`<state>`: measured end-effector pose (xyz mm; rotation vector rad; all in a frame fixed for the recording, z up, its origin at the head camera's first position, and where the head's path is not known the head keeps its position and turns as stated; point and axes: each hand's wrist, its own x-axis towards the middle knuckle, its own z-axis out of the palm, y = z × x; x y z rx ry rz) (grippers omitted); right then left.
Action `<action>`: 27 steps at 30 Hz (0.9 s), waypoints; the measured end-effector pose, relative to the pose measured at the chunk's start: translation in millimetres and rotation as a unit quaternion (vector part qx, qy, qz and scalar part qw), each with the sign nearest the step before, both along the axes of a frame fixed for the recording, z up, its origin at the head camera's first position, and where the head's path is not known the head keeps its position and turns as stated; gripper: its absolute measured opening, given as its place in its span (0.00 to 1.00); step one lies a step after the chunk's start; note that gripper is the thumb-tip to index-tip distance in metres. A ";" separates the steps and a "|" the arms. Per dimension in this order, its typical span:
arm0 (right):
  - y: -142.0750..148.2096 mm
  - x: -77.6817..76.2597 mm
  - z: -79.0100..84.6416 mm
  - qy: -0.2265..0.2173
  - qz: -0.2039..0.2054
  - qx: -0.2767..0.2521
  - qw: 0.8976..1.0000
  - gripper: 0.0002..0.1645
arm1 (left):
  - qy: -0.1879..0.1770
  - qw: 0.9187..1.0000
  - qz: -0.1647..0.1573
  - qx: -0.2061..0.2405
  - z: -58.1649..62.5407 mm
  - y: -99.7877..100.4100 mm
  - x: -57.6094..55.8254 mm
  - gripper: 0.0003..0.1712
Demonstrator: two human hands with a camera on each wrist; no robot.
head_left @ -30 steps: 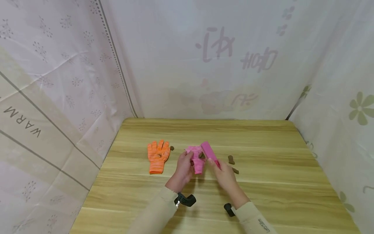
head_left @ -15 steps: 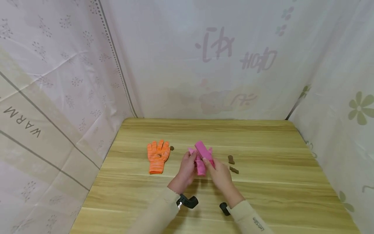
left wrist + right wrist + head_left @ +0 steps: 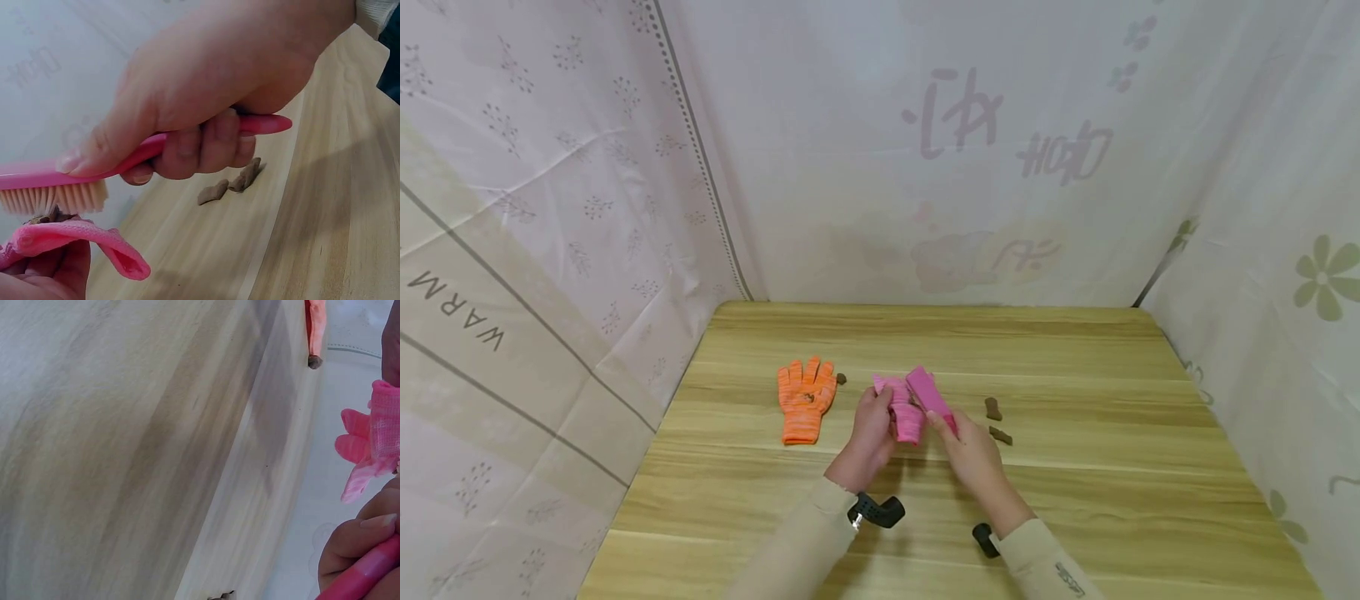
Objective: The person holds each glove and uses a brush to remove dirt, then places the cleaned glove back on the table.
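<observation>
My left hand (image 3: 871, 425) grips a pink knitted glove (image 3: 910, 425) above the middle of the table. In my right hand (image 3: 976, 457) is a pink brush (image 3: 928, 392), with the fingers wrapped round its handle. The left wrist view shows the brush's pale bristles (image 3: 78, 195) facing down onto a brown clump (image 3: 53, 217) on the glove, touching or almost touching it. The glove's cuff (image 3: 128, 256) hangs loose at one side. In the right wrist view, several glove fingers (image 3: 353, 447) stick out, and the bristles are mostly out of frame.
An orange glove (image 3: 805, 404) with a brown mark lies flat on the left of the wooden table (image 3: 1075, 350). Beside it is a small brown lump (image 3: 841, 379). Two brown pieces, one farther back (image 3: 993, 408) and one nearer (image 3: 1001, 436), lie right of my hands.
The brush swept left across the pink glove, covering the clump, then came back a little to the right. The left hand and glove shifted slightly right, then back left.
</observation>
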<state>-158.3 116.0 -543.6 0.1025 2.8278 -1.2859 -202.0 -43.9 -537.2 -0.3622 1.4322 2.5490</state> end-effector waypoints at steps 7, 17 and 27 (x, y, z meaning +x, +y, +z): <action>5.1 2.0 2.3 -0.002 0.001 0.003 1.000 0.33 | -0.009 1.000 0.007 0.001 2.3 -1.1 -0.8 0.16; 11.2 -1.2 11.3 -0.005 -0.020 -0.057 0.998 0.37 | 0.003 1.000 -0.020 0.007 1.7 -2.6 -1.2 0.15; -4.8 -3.5 19.1 0.029 -0.001 -0.044 0.999 0.32 | 0.024 0.996 -0.078 0.016 -3.8 11.4 7.3 0.13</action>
